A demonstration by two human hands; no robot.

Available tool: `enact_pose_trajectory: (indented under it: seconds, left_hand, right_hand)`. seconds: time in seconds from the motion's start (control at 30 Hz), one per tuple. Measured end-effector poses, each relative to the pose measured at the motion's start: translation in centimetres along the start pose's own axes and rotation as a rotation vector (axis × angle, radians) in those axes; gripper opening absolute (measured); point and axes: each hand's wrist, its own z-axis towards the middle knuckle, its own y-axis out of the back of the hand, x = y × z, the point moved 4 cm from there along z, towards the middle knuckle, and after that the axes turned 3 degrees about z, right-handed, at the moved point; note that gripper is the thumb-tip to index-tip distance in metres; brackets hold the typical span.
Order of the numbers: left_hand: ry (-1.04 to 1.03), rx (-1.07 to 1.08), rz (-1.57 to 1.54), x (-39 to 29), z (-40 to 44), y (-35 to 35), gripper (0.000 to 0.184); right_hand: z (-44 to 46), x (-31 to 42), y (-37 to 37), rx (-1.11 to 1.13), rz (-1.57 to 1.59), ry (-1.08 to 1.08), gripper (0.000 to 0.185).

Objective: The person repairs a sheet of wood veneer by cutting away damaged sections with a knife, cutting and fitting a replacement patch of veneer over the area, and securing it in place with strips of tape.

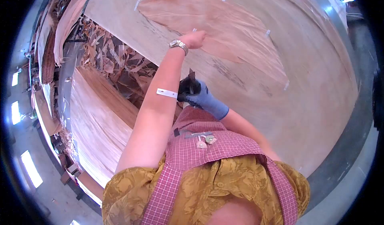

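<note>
My left hand (195,40), bare and with a metal watch (179,46) at the wrist, is closed over the near edge of a reddish wood veneer sheet (224,29). Just beyond it a small piece of white tape (195,30) lies on that edge; whether the fingers hold anything is hidden. My right hand (206,101), in a blue glove with dark fingers, is near my waist beside the left forearm. Its fingers are closed around a dark object with a pointed tip (192,75), whose kind I cannot make out. A white strip with holes (167,93) lies across my left forearm.
The reddish veneer lies on a broad pale sheet (280,117), with several tape pieces around its edge. Left of it are torn veneer scraps (108,61) and a stack of pale veneer (96,117). More veneer sheets (69,27) stand at the far left.
</note>
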Motion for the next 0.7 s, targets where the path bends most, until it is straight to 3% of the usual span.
enact_pose_trajectory:
  seconds: [0.07,0.17,0.3,0.4,0.5,0.67,0.7]
  left_hand:
    - [0.002,0.014,-0.063,1.4,1.0,-1.0,0.027]
    - [0.042,0.09,-0.014,1.1,1.1,-0.8,0.029]
    - [-0.006,0.122,0.064,-0.9,-1.1,-0.1,0.032]
    - [-0.265,-0.325,0.216,-1.0,-3.8,-1.8,0.03]
    - [-0.124,-0.45,0.472,-3.4,-5.8,-2.4,0.033]
    - [-0.095,-0.564,0.311,-3.7,-6.3,-3.7,0.037]
    - [-0.101,-0.6,0.31,-3.3,-6.1,-4.2,0.037]
  right_hand:
    - [-0.8,0.7,-0.3,-0.02,0.028,-0.232,0.038]
    - [-1.2,1.3,-1.0,-0.021,0.086,-0.181,0.031]
    - [-2.3,3.0,-0.9,0.072,-0.09,-0.39,0.016]
    - [-3.3,5.5,-0.7,0.22,-0.294,-0.302,0.013]
    - [-3.8,9.2,-0.1,0.243,-0.521,-0.424,0.014]
    - [-2.0,12.1,4.9,-0.22,-0.562,-0.6,0.019]
    - [-0.8,12.3,6.0,-0.276,-0.584,-0.518,0.019]
